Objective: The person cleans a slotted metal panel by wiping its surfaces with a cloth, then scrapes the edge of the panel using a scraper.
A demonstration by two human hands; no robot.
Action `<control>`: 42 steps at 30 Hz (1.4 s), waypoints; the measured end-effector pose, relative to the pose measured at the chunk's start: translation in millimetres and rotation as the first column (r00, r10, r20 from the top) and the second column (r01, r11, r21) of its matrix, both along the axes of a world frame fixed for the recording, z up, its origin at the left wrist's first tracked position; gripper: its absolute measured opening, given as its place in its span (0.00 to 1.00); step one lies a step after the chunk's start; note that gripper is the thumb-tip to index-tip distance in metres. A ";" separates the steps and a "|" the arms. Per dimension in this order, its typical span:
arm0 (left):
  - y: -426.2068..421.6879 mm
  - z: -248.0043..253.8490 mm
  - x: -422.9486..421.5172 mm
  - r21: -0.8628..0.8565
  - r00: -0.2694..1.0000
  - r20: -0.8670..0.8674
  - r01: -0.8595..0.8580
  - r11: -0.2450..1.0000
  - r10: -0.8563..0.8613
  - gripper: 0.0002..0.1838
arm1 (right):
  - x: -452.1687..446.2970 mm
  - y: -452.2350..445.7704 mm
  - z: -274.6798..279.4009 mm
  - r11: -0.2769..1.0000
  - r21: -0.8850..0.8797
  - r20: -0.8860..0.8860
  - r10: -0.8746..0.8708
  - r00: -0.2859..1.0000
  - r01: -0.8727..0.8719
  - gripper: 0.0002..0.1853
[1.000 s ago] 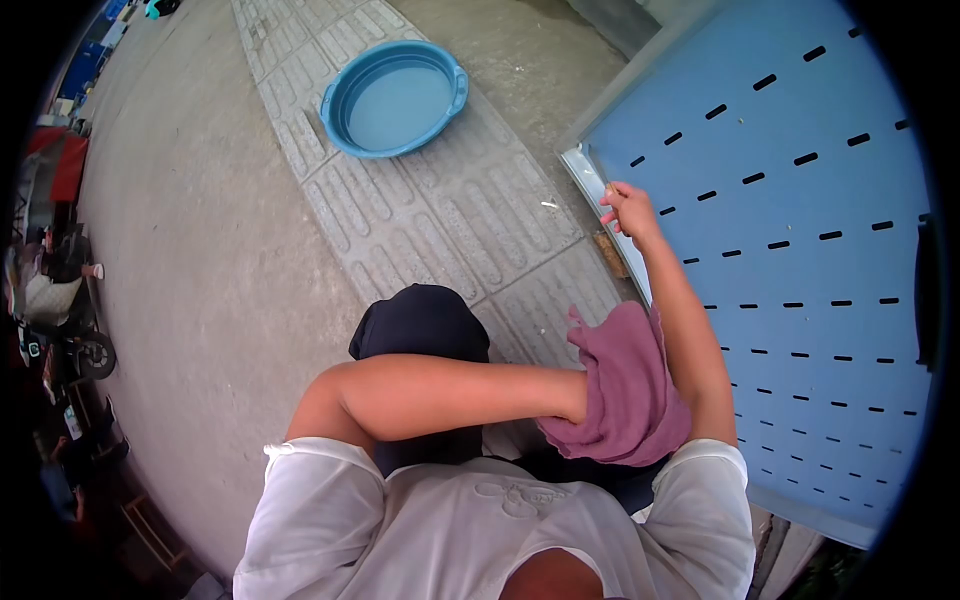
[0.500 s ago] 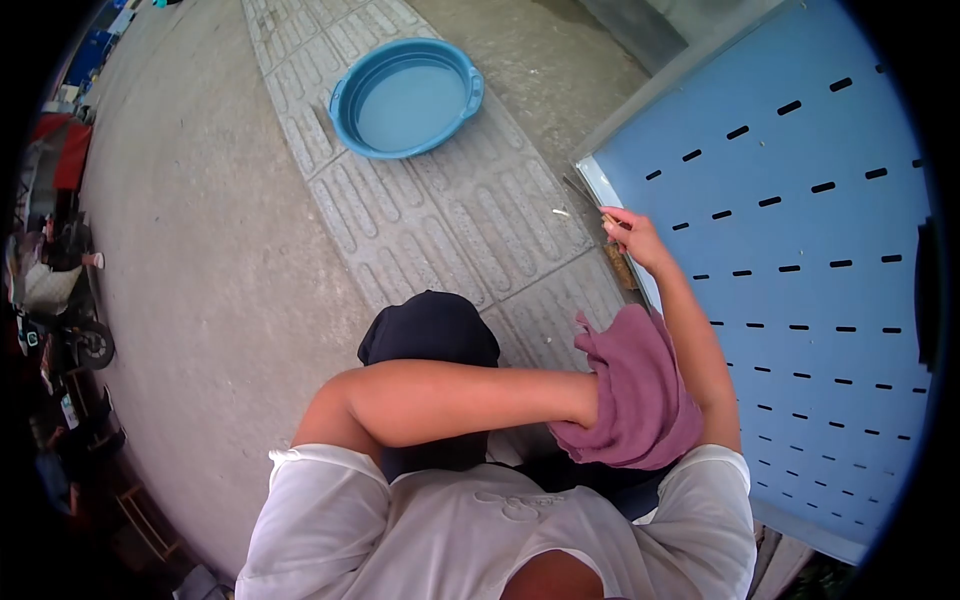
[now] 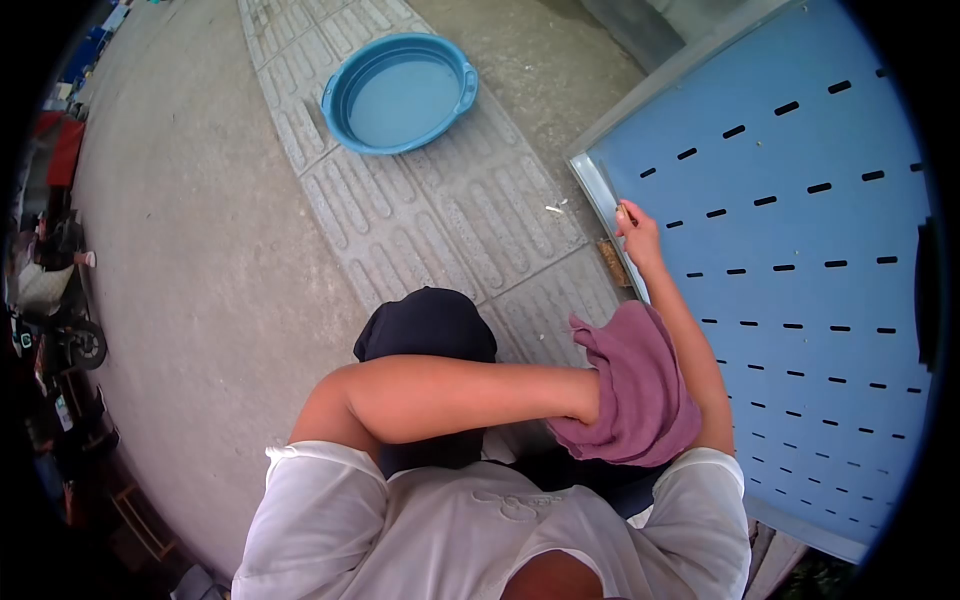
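My right hand [image 3: 637,230] is raised at the edge of a blue slotted panel [image 3: 760,240]. Its fingers are closed in a pinch on a thin stick-like tool [image 3: 626,212], of which only a small tan part shows. Across my body reaches the left arm, its wrist running into a bunched purple cloth [image 3: 635,380]. That cloth covers my left hand [image 3: 584,395], so its fingers are hidden. The cloth lies against my right forearm, beside the panel.
A blue basin [image 3: 400,95] of water stands on ridged paving [image 3: 440,215] ahead. A rough brown block [image 3: 612,262] sits by the panel's edge, with small white scraps [image 3: 556,208] nearby. A parked motorbike [image 3: 75,335] is far left.
My right hand has turned and shifted slightly right, onto the panel's edge; the tool's thin end, seen earlier, is now mostly hidden. The left arm and purple cloth have barely moved.
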State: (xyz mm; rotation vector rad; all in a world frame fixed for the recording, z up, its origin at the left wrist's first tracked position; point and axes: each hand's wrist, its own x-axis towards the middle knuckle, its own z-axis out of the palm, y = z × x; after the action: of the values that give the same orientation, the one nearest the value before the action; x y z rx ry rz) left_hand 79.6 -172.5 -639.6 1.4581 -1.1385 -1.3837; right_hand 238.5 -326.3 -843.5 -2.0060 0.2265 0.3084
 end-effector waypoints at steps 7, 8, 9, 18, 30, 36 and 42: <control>1.2 -0.7 -0.3 0.003 1.000 -0.002 -0.007 1.000 0.007 0.22 | -3.0 16.5 10.7 0.985 0.085 -0.076 0.158 0.984 -0.152 0.17; 1.7 0.0 -0.2 0.004 1.000 0.001 -0.009 1.000 0.009 0.22 | -2.9 17.6 7.1 0.988 0.063 -0.032 0.146 0.989 -0.144 0.17; 1.8 0.0 -1.1 0.002 1.000 0.003 -0.006 1.000 0.006 0.22 | -3.6 17.3 2.7 0.991 0.041 0.013 0.130 0.991 -0.130 0.18; 1.6 -0.5 -0.2 -0.003 1.000 0.008 0.002 1.000 -0.002 0.22 | 10.6 19.1 6.5 0.932 -0.067 0.074 0.359 0.930 -0.355 0.16; 3.6 -4.3 3.7 -0.023 1.000 0.000 0.011 1.000 -0.011 0.22 | 25.7 -5.2 -7.4 0.973 -0.150 0.022 0.182 0.983 -0.177 0.19; 1.1 -4.0 3.0 -0.025 1.000 -0.006 0.001 1.000 -0.001 0.22 | 30.7 5.8 -11.7 0.836 -0.506 0.149 0.329 0.932 -0.214 0.20; 0.5 -4.3 4.4 -0.017 1.000 -0.008 -0.001 1.000 0.001 0.22 | 22.7 -5.6 29.1 0.839 -0.222 0.099 0.526 0.845 -0.497 0.19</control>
State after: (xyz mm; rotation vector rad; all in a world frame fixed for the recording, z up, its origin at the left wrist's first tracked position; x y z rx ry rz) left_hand 84.0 -172.0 -643.9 1.4398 -1.1412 -1.3752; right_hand 261.1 -332.0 -814.3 -2.2463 -0.4122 0.4780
